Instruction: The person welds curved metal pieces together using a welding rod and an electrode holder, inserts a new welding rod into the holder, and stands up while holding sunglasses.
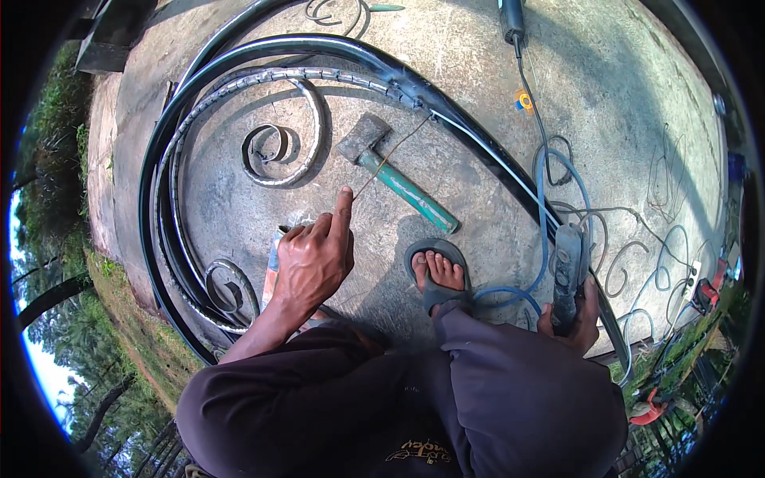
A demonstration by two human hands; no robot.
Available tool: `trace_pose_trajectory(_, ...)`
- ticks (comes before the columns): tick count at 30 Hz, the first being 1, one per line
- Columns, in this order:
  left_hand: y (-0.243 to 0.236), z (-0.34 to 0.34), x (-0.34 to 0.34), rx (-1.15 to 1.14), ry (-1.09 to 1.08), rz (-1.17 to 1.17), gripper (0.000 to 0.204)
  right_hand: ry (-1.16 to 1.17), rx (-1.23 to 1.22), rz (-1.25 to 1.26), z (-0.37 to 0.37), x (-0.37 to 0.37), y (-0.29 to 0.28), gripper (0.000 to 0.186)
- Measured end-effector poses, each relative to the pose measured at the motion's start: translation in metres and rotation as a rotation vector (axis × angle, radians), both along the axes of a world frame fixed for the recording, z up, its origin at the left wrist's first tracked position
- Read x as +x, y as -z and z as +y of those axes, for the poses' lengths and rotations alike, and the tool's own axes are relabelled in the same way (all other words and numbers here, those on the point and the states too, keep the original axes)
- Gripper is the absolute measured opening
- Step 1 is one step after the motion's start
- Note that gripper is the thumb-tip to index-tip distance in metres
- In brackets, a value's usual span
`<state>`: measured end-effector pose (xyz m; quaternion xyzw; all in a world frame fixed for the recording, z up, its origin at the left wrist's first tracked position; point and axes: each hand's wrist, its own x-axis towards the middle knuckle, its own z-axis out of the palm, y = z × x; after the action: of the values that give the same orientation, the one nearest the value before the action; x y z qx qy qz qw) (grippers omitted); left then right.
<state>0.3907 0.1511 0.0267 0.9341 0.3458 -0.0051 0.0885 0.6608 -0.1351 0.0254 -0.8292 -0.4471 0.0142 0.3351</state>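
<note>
In the head view, a sunlit concrete slab [211, 203] fills most of the scene, with a strip of grass [135, 327] and trees [48, 199] beyond its edge from eight to ten o'clock.

A bent dark metal frame [374, 57] sweeps from eight o'clock over twelve and down to four, bounding the space around both hands; metal scrolls [315, 119] curl inside it toward ten. Concrete shows between the hands, shared by a green-handled hammer [410, 193] just above centre and a sandalled foot [442, 275] near centre toward four. Outside the frame, a blue cable [544, 247] loops at three to four.

The left hand [311, 255], just off centre toward nine, comes in from seven o'clock, back upward; its index finger points to twelve while the others curl. A thin brown rod [406, 140] runs from beside that fingertip to the frame near one; whether the fingers grip it, I cannot tell. The right hand [586, 319], between three and four, has its fingers wrapped around the lower end of a dark oblong tool [567, 271].

The slab is rough and stained, with a corded power tool [511, 20] at one and an orange-yellow disc [523, 101] below it.
</note>
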Motion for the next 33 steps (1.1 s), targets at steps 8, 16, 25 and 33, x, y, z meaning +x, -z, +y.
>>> trace_pose_trajectory(8,-0.002,0.000,0.004,0.006,0.005,0.011,0.055,0.033,-0.112,0.050,-0.003,-0.004,-0.005,0.070)
trace_pose_trajectory(16,-0.001,0.000,0.004,-0.012,-0.004,-0.002,0.055,-0.011,-0.019,0.018,-0.001,-0.002,0.000,0.069)
trace_pose_trajectory(25,-0.001,0.000,0.005,-0.011,0.001,-0.021,0.055,-0.010,-0.096,0.006,0.005,-0.008,-0.013,0.078)
trace_pose_trajectory(33,-0.002,0.000,0.006,-0.001,-0.008,-0.015,0.056,0.034,-0.154,0.055,-0.002,-0.004,-0.006,0.071)
